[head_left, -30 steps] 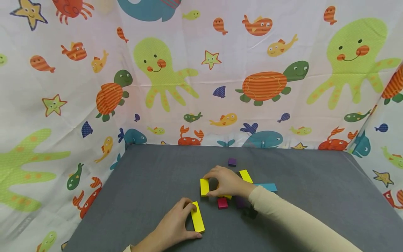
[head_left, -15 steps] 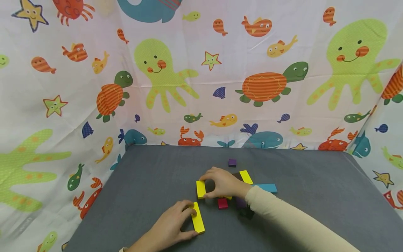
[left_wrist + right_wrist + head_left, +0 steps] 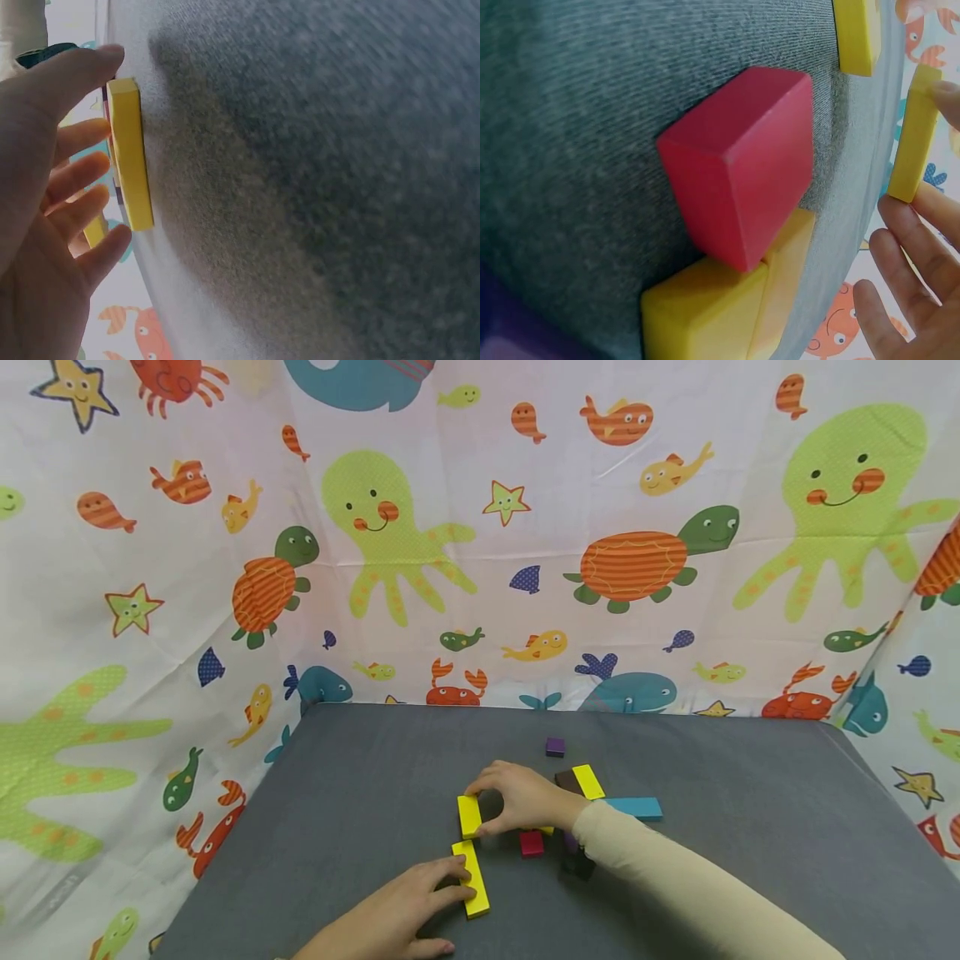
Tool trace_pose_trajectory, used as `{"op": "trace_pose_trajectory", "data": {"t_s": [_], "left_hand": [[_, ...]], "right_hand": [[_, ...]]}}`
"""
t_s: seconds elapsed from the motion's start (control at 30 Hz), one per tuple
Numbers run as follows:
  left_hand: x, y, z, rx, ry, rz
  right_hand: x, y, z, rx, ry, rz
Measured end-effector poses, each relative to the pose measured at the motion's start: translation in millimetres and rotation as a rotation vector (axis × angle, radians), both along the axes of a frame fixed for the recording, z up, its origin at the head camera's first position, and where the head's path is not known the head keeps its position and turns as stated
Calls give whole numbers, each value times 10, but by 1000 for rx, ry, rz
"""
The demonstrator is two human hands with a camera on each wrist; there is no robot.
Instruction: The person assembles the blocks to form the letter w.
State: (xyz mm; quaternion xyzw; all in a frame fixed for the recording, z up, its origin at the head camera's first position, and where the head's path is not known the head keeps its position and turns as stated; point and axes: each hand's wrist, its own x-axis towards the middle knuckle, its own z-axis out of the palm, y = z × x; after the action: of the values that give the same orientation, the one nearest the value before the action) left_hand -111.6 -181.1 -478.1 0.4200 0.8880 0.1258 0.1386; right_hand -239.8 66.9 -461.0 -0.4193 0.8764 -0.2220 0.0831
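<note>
My right hand (image 3: 525,799) pinches a short yellow block (image 3: 469,817) between thumb and fingertips. In the right wrist view the same yellow block (image 3: 915,135) spans the thumb and a finger. Just in front of it, end nearly against end, lies a longer yellow block (image 3: 471,881) on the grey surface. My left hand (image 3: 401,906) rests fingertips on that longer block's left side and top, its thumb spread away. The left wrist view shows the long yellow block (image 3: 130,154) with relaxed fingers beside it. Whether the two blocks touch, I cannot tell.
Right of my right hand lie a red block (image 3: 532,843), a blue block (image 3: 634,808), another yellow block (image 3: 588,782) and dark blocks, partly hidden by the arm. A small purple block (image 3: 555,747) lies farther back. A sea-animal cloth (image 3: 450,543) hangs behind the grey table (image 3: 375,760).
My right hand has brought the short yellow block left and toward me, up to the longer one. My left thumb has come off the longer block, and the left hand has shifted slightly nearer me.
</note>
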Motion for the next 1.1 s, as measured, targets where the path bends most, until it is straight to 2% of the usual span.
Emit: {"op": "trace_pose_trajectory", "data": {"t_s": [0.27, 0.6, 1.1], "left_hand": [[6, -11, -17, -50, -59, -7], [-2, 5, 36, -51, -145, 38], [-4, -11, 88, -48, -156, 49]], "right_hand": [[-29, -64, 8, 7, -42, 10], [-88, -153, -59, 22, -65, 32], [-129, -215, -127, 35, -124, 35]]}}
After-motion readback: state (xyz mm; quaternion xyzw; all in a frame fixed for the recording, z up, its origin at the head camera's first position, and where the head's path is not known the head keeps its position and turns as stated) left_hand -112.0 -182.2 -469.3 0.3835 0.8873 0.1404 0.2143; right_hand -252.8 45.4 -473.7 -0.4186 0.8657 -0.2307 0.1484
